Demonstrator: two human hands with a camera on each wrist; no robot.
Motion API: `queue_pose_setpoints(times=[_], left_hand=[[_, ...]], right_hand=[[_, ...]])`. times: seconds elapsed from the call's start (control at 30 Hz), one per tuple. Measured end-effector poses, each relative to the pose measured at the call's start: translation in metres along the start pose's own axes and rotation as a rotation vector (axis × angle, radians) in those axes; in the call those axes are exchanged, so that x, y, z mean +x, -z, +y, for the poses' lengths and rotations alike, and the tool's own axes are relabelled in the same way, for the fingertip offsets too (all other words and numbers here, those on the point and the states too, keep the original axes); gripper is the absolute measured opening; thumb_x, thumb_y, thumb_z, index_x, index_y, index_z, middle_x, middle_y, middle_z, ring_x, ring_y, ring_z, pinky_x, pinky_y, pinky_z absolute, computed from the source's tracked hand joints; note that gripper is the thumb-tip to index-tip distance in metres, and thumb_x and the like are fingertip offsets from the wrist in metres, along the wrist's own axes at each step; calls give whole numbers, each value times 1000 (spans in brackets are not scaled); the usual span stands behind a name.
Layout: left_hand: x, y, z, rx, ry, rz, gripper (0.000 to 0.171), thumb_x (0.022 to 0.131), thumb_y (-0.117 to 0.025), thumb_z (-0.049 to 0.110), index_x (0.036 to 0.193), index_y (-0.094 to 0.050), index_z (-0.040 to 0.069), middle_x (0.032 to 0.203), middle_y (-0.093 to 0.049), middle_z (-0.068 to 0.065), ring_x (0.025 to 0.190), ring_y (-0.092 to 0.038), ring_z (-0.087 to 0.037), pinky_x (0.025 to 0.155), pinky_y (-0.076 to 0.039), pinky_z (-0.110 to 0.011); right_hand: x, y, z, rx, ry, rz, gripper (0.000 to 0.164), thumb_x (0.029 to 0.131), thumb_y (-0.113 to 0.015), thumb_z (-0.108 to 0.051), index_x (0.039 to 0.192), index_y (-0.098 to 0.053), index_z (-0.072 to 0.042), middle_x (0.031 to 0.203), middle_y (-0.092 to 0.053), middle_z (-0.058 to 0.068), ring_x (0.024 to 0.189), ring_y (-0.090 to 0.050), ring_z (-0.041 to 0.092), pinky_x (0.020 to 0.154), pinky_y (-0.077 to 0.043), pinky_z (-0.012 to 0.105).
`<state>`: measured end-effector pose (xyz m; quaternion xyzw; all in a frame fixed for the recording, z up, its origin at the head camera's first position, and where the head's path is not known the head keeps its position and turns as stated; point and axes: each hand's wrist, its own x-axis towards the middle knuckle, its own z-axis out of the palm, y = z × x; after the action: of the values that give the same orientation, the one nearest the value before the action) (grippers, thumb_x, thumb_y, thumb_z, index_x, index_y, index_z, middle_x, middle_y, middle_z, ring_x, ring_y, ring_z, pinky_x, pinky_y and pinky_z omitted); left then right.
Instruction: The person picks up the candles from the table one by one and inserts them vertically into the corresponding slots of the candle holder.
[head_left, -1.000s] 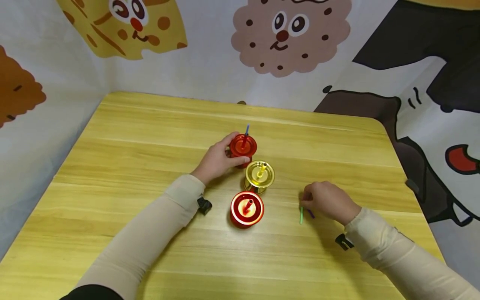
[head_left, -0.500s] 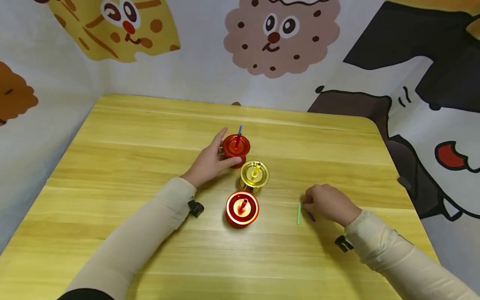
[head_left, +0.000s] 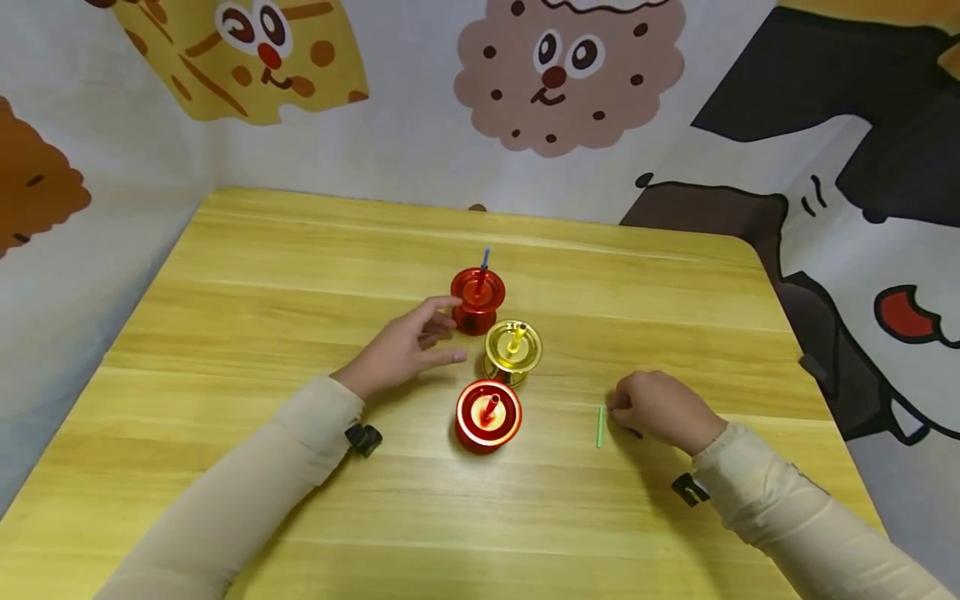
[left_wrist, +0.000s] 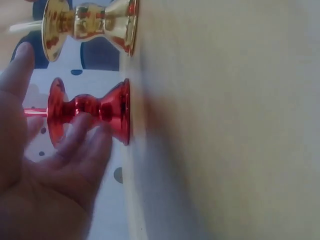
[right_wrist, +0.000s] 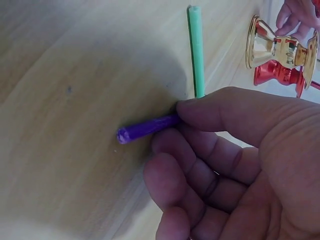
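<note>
In the head view three candle holders stand upright in a row on the wooden table. The farthest is a red candle holder [head_left: 476, 320] with a thin blue candle [head_left: 486, 257] in its socket. A gold candle holder [head_left: 513, 354] is in the middle, and a nearer red candle holder [head_left: 486, 435] stands in front. My left hand [head_left: 401, 350] is beside the far holder, fingers loosely spread and grasping nothing. To the right, my right hand [head_left: 663, 410] pinches a thin purple candle [right_wrist: 147, 128] between thumb and forefinger, low over the table. A green candle [head_left: 600, 427] lies beside it.
The wooden table [head_left: 337, 533] fills the lower view. A white cloth [head_left: 390, 158] printed with cartoon biscuits hangs behind it and along the sides. Each wrist carries a small black camera mount [head_left: 363, 438].
My left hand has let go of the far red candle holder and drawn back toward the lower left. My right hand stays low by the candles, its fingers now covering more of the purple candle.
</note>
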<state>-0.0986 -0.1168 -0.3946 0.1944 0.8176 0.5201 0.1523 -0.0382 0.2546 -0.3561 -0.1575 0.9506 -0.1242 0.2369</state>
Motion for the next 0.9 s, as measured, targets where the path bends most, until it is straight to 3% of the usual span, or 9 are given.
queue_pose_setpoints(times=[0.2,0.33,0.5,0.6,0.9], left_hand=[[0,-5,1,-20,-78,-34,66,87,-80,22,145,-50,15,127,-63,-11,118,-61,-26,102,-50,-37],[4,-12,4,-60,-114,-91,61,88,-78,20,143,-54,8,135,-62,-11,121,-61,-27,102,-50,-37],[12,-24,10,-149,-84,-153,73,87,-79,18,151,-45,7,147,-53,-8,127,-58,-23,103,-49,-31],[17,-29,16,-183,-55,-168,80,86,-80,14,154,-39,8,146,-54,-9,127,-57,-21,102,-49,-29],[28,-37,23,-111,-65,-224,84,85,-83,21,156,-38,14,140,-57,-5,120,-60,-16,99,-51,-30]], right_hand=[[-1,-2,1,13,-3,10,28,92,-68,-11,66,-59,-17,54,-51,-7,49,-46,9,51,-38,27],[-3,-2,1,26,2,14,33,93,-66,-11,63,-56,-17,52,-49,-7,48,-43,9,50,-37,26],[-9,-1,0,26,6,37,36,94,-69,-14,62,-55,-17,52,-47,-8,48,-41,8,51,-36,26],[-11,-2,0,6,0,57,34,93,-72,-15,63,-57,-17,55,-48,-8,50,-41,8,51,-35,26],[-16,-7,1,-2,-7,106,21,91,-75,-13,71,-70,-15,63,-57,-10,56,-45,8,53,-40,26]])
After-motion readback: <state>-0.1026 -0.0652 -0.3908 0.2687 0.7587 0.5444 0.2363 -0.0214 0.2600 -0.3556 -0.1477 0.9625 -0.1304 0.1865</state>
